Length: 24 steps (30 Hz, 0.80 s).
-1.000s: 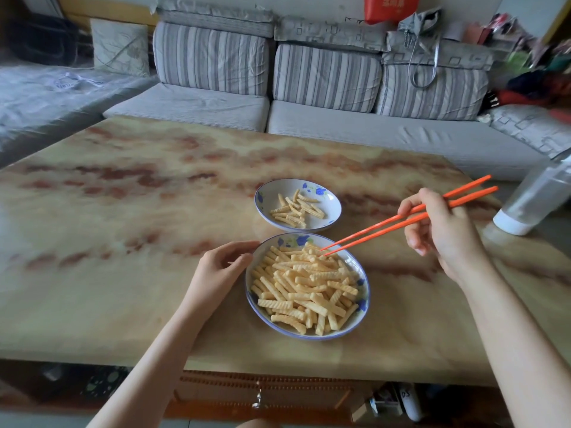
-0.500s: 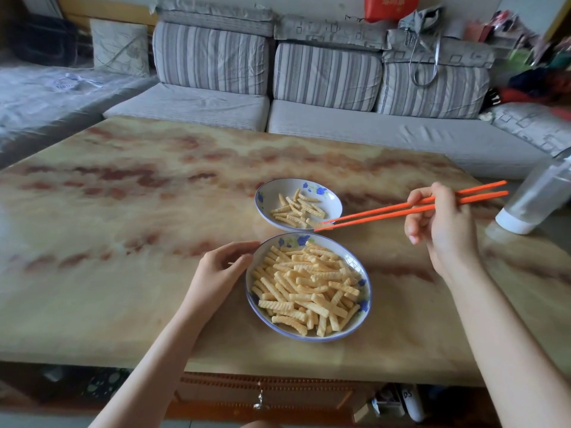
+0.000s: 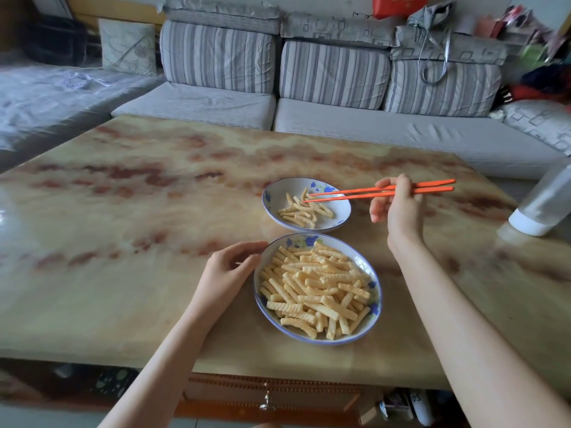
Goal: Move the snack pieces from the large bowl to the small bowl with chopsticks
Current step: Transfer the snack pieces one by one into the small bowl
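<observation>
The large blue-rimmed bowl (image 3: 375,299) sits near the table's front edge, full of yellow ridged snack pieces (image 3: 315,291). Just behind it stands the small bowl (image 3: 272,193) with several pieces (image 3: 304,211) in it. My right hand (image 3: 398,205) grips orange chopsticks (image 3: 355,193) held almost level, their tips slightly apart over the middle of the small bowl. I cannot tell if a piece is between the tips. My left hand (image 3: 225,273) rests on the table, fingers curled against the large bowl's left rim.
The marbled table (image 3: 139,211) reaches far to the left and back. A clear plastic bottle with a white cap (image 3: 543,205) lies at the right edge. A striped grey sofa (image 3: 309,88) runs behind the table.
My right hand swung the chopsticks up and back, from the large bowl's far rim to over the small bowl. The left hand stayed at the large bowl's rim.
</observation>
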Motion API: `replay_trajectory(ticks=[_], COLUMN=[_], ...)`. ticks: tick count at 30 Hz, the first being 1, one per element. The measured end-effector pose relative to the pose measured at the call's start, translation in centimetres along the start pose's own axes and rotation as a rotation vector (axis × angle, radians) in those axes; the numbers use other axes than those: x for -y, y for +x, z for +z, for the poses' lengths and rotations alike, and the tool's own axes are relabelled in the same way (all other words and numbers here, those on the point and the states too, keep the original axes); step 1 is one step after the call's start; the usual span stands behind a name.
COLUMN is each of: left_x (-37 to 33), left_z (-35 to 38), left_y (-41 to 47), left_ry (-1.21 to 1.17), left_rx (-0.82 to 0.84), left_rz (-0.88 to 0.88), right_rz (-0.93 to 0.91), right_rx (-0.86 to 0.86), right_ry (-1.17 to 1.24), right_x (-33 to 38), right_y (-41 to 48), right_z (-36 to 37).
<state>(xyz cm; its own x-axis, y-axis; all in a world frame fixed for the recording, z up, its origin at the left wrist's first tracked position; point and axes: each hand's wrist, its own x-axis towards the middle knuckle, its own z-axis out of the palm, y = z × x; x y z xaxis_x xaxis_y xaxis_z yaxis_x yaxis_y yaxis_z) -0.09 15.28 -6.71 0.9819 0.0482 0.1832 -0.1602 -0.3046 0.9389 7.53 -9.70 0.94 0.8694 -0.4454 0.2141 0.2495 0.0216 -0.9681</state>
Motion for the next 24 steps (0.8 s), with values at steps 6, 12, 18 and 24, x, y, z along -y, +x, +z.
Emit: replay_trajectory(ticks=[6,12,18,24], left_x=[0.2,0.2,0.1,0.1], left_z=[-0.1,-0.1,-0.1,-0.2], left_y=[0.0,0.0,0.0,-0.1], left_ry=[0.001,0.001,-0.009,-0.004], left_rx=[0.010,0.006,0.013,0.024], left_rz=[0.002,-0.001,0.002,0.007], right_rz=[0.010,-0.041,-0.095,-0.089], right_rx=[0.051,0.185,0.206,0.203], right_ry=[-0.007,-0.087,-0.178,-0.213], right_x=[0.3,1.8,3.0,2.5], right_y=[-0.8,-1.8,-2.5,-3.2], right_z=[-1.0,-2.5,-4.5,-5.6])
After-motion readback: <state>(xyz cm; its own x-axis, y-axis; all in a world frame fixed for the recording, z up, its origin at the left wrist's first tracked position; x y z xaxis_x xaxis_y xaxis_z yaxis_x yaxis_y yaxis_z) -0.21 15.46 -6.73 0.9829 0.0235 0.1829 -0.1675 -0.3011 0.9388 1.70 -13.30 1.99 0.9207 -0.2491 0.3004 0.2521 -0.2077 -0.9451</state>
